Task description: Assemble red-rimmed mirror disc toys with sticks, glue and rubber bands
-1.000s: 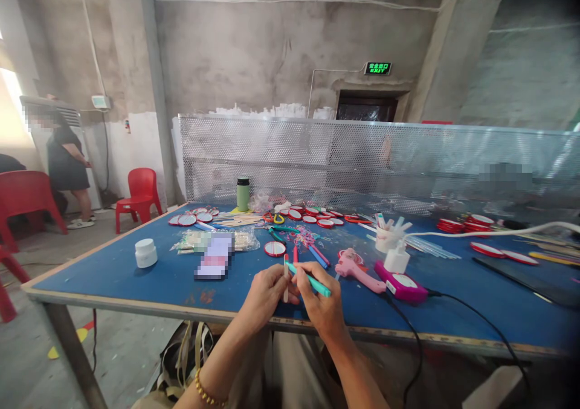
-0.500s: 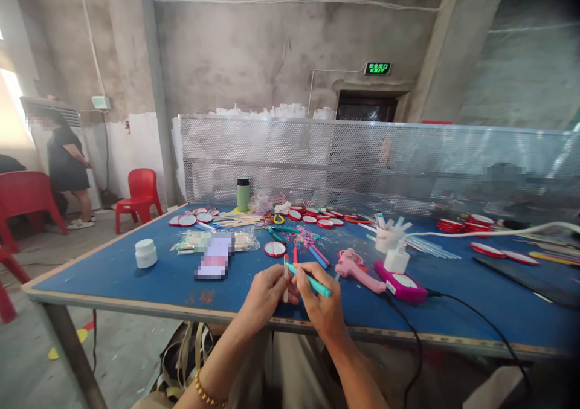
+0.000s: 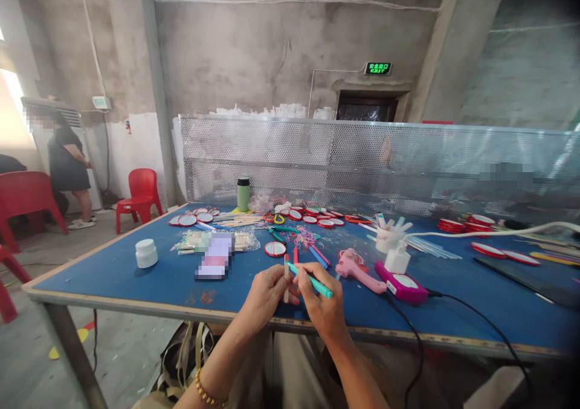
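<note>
Close to the table's front edge, my left hand [image 3: 267,291] is closed on a flat wooden craft stick [image 3: 286,282] held upright, its top end coloured red. My right hand [image 3: 322,300] grips a teal marker pen [image 3: 319,285] slantwise, its tip at the upper part of the stick. Just beyond the hands lie a red marker [image 3: 296,253], a blue marker [image 3: 319,257] and a small round red-rimmed mirror [image 3: 275,249]. A pink glue gun [image 3: 362,273] rests to the right of my right hand.
On the blue table [image 3: 109,282] stand a white jar [image 3: 145,254], a phone [image 3: 215,256] and a green bottle [image 3: 243,194]. A magenta power box [image 3: 401,282] with cables sits at right, near a cup of sticks [image 3: 387,238]. Behind runs a perforated metal panel [image 3: 290,149]; a person [image 3: 67,158] stands far left.
Both hands stay in nearly the same place. The teal marker has shifted very slightly against the stick; nothing was picked up or let go.
</note>
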Action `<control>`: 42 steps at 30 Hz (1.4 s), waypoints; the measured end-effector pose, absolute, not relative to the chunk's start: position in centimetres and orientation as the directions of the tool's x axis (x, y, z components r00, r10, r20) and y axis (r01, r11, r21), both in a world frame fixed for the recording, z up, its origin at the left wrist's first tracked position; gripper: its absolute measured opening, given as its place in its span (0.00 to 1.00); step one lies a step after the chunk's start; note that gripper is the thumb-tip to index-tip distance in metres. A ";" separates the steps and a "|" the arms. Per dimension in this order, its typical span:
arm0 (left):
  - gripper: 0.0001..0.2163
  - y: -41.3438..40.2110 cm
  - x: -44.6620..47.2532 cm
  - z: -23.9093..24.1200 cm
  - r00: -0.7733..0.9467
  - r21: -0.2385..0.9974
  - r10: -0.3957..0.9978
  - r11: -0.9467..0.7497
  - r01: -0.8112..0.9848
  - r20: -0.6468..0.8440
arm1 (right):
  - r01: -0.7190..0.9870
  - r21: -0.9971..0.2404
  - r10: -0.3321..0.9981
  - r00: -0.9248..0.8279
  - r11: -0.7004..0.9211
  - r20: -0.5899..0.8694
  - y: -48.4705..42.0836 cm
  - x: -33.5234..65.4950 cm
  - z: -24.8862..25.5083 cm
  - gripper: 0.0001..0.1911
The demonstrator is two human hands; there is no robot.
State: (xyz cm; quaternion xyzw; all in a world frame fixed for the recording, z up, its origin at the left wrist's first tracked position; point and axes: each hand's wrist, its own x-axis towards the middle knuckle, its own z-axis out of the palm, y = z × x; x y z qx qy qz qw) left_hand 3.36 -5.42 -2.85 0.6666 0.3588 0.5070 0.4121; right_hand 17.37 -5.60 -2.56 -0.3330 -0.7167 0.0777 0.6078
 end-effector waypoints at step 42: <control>0.16 -5.3 3.4 -3.2 0.237 0.914 0.894 -0.403 0.052 0.381 | 0.402 -0.511 0.564 -0.017 0.760 0.826 -5.5 17.4 -2.9 0.10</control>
